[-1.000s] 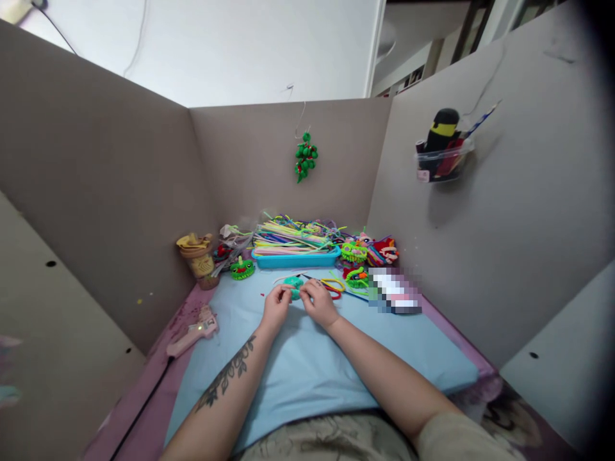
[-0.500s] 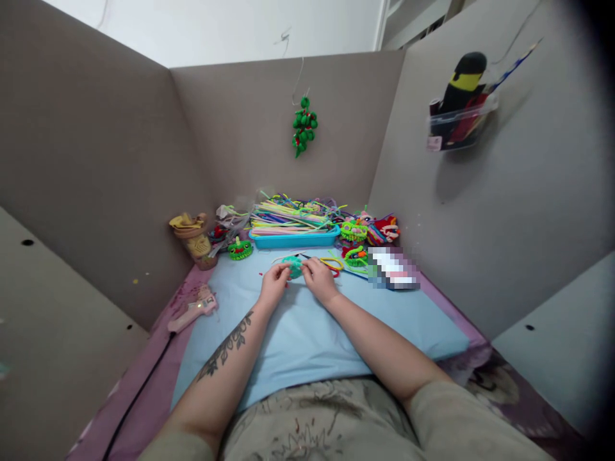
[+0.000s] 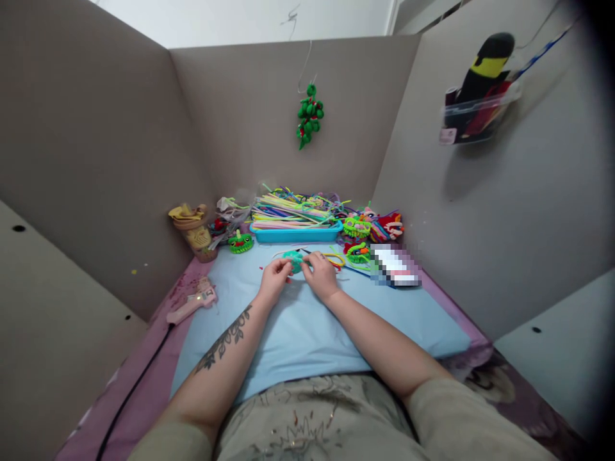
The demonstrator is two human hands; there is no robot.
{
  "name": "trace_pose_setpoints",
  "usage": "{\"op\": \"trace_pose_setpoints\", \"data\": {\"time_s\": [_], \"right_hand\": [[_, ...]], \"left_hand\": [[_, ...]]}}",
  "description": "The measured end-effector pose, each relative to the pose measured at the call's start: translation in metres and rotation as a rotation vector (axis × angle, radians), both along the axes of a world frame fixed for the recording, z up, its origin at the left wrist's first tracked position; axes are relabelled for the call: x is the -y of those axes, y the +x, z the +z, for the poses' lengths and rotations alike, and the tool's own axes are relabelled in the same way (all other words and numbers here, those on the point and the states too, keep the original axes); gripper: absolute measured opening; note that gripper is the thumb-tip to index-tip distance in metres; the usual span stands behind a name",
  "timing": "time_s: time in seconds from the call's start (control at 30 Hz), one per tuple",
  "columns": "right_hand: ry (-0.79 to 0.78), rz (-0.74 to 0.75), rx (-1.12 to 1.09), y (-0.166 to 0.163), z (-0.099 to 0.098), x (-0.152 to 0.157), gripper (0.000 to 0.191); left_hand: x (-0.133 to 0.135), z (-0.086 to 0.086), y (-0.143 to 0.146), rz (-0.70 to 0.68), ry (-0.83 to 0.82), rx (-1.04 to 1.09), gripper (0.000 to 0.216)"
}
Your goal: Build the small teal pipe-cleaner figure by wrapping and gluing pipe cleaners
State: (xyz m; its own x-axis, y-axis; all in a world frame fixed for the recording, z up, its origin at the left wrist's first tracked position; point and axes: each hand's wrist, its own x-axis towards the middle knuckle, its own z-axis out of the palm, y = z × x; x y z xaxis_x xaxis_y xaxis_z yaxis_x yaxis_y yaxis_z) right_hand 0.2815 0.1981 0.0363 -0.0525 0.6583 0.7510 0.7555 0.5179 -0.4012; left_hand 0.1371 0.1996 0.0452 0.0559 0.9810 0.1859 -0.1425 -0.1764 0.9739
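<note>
Between my two hands is a small turquoise fuzzy piece [image 3: 294, 261], which looks like bent pipe cleaner; its exact shape is too small to tell. My left hand [image 3: 277, 276] pinches its left side, fingers closed. From the right, my right hand [image 3: 319, 275] grips its other edge with thumb and fingers. Just beyond the right hand lie a yellow and red looped pipe cleaner [image 3: 336, 259] and a thin dark stick. A green pipe-cleaner figure [image 3: 358, 253] rests farther right.
A blue tray [image 3: 298, 235] heaped with pipe cleaners stands at the back. To the left are a pink glue gun [image 3: 195, 304] with its black cord, a green frog-like figure [image 3: 241, 242] and a tan cup [image 3: 195, 237]. A blurred phone-like object [image 3: 396, 266] lies right. Grey partitions enclose the table.
The view has tilted and shifted slightly. Both hands keep hold of the turquoise piece in nearly the same spot, with only small finger movement.
</note>
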Motion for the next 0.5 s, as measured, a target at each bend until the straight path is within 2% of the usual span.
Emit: {"op": "trace_pose_setpoints", "data": {"time_s": [0.23,0.5], "right_hand": [[0.006,-0.02,0.108,-0.0026,-0.0017,0.0015,0.007],[0.051,-0.131,0.271,-0.0067,-0.0032,0.0018,0.011]], "left_hand": [[-0.002,0.0,-0.0009,0.007,-0.005,-0.002,0.032],[-0.002,-0.0016,-0.0017,0.053,0.064,-0.067,0.034]]}}
